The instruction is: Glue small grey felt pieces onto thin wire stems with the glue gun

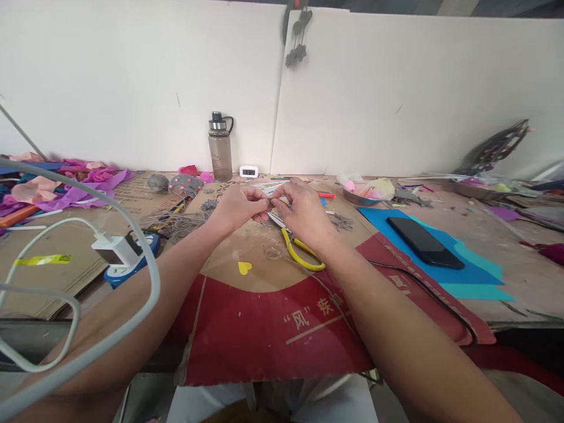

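Our left hand [240, 207] and right hand [304, 212] meet mid-scene, thumbs and fingertips pinched together on a small piece [269, 201] b/w them, too tiny to ID; prob. two-handed for fine control. Yellow-handled scissors [289, 245] lie just beside our right hand, prob. for quick reach. The phone [425, 242] rests right on a blue sheet [378, 217]. Cardboard [247, 335], brown w/ red near end, prob. protects the worktop [506, 249]. Far side: bottle [220, 150] + clock [249, 171] by white panels [374, 88].

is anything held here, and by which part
Cannot tell: the left hand and right hand pinch close together; anything between them is too small to identify.
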`<state>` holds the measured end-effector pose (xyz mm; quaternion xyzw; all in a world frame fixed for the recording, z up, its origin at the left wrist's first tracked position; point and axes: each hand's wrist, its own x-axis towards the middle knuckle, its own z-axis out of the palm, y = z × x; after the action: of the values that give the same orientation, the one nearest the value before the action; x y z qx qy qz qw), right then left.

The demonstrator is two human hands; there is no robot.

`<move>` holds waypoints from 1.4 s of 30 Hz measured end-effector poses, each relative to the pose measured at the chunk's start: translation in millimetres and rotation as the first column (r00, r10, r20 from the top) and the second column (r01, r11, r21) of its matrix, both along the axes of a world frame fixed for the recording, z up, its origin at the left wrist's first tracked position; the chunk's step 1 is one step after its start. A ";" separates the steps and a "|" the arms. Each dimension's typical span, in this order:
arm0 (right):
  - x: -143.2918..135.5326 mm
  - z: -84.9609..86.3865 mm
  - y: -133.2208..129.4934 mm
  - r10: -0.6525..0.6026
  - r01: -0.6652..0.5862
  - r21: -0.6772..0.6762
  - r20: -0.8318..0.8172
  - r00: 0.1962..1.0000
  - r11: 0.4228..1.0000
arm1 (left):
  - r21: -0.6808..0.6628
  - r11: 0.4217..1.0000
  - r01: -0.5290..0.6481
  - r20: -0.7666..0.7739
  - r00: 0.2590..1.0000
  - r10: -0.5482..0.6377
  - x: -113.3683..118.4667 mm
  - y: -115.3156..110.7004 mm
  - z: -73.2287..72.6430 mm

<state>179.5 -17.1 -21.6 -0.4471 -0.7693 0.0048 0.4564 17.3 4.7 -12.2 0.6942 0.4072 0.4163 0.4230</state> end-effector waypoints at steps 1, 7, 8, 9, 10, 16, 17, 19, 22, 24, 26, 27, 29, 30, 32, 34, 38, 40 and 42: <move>0.0 0.2 -0.2 0.008 -0.008 -0.006 -0.009 1.000 1.000 | 0.008 1.000 -0.027 0.005 1.000 0.027 0.2 1.0 -0.9; -0.3 -0.4 0.4 0.023 -0.030 -0.067 -0.105 0.994 0.997 | 0.026 0.995 -0.092 0.102 0.991 0.089 1.6 4.5 -6.3; -0.3 -0.8 1.1 0.020 -0.029 -0.076 -0.115 0.993 0.997 | 0.021 0.996 -0.084 0.112 0.990 0.081 1.9 4.3 -6.6; -0.1 -1.1 2.0 0.014 -0.025 -0.085 -0.122 0.992 0.996 | 0.011 0.997 -0.072 0.118 0.991 0.070 2.0 3.9 -6.7; 0.2 -1.3 2.9 0.005 -0.017 -0.094 -0.127 0.992 0.995 | -0.002 0.999 -0.054 0.121 0.991 0.054 2.2 3.3 -6.5; 2.8 0.0 5.8 -0.051 0.028 -0.135 -0.174 0.983 0.990 | -0.121 0.988 0.096 0.228 0.971 -0.067 2.4 1.4 -3.5; 2.7 0.4 5.5 -0.053 0.028 -0.141 -0.179 0.982 0.990 | -0.125 0.985 0.118 0.254 0.964 -0.083 2.4 1.5 -3.3; 2.0 1.0 4.6 -0.052 0.025 -0.144 -0.187 0.981 0.989 | -0.122 0.980 0.155 0.293 0.949 -0.114 2.5 1.8 -3.5; 0.2 1.1 3.6 -0.052 0.025 -0.142 -0.195 0.979 0.990 | -0.109 0.978 0.181 0.305 0.942 -0.140 3.1 2.1 -5.2; -1.0 0.9 3.4 -0.058 0.031 -0.139 -0.196 0.979 0.990 | -0.102 0.980 0.170 0.286 0.949 -0.135 3.8 2.0 -6.5; -1.9 0.7 3.3 -0.065 0.039 -0.135 -0.198 0.978 0.990 | -0.097 0.984 0.146 0.267 0.957 -0.115 4.7 1.7 -7.3; -2.1 0.6 3.3 -0.067 0.040 -0.135 -0.202 0.977 0.990 | -0.100 0.986 0.136 0.262 0.959 -0.106 5.1 1.6 -7.3; -2.2 0.2 3.4 -0.064 0.035 -0.135 -0.215 0.975 0.990 | -0.116 0.987 0.115 0.270 0.960 -0.081 5.7 1.7 -7.0; -2.0 0.0 3.6 -0.061 0.031 -0.136 -0.220 0.973 0.990 | -0.129 0.985 0.110 0.278 0.958 -0.071 5.8 1.9 -6.7; -1.6 -0.5 4.2 -0.059 0.029 -0.137 -0.222 0.973 0.990 | -0.151 0.982 0.117 0.306 0.950 -0.066 5.7 2.7 -6.4; -1.4 -0.8 4.6 -0.062 0.033 -0.136 -0.213 0.975 0.990 | -0.157 0.978 0.134 0.346 0.935 -0.073 5.4 3.6 -6.5; -1.1 -0.9 4.9 -0.069 0.043 -0.130 -0.207 0.976 0.991 | -0.178 0.972 0.156 0.411 0.909 -0.071 4.8 4.5 -7.6; -1.0 -0.8 4.9 -0.069 0.042 -0.129 -0.211 0.975 0.991 | -0.193 0.967 0.168 0.420 0.905 -0.073 4.3 4.7 -8.1; -1.0 -1.0 5.1 -0.067 0.040 -0.132 -0.210 0.975 0.991 | -0.194 0.964 0.183 0.416 0.905 -0.089 3.6 5.5 -8.9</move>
<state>178.5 -12.0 -22.5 -0.4925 -0.7015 0.0894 0.5072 20.9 10.2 -21.1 0.5669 0.3063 0.4703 0.6030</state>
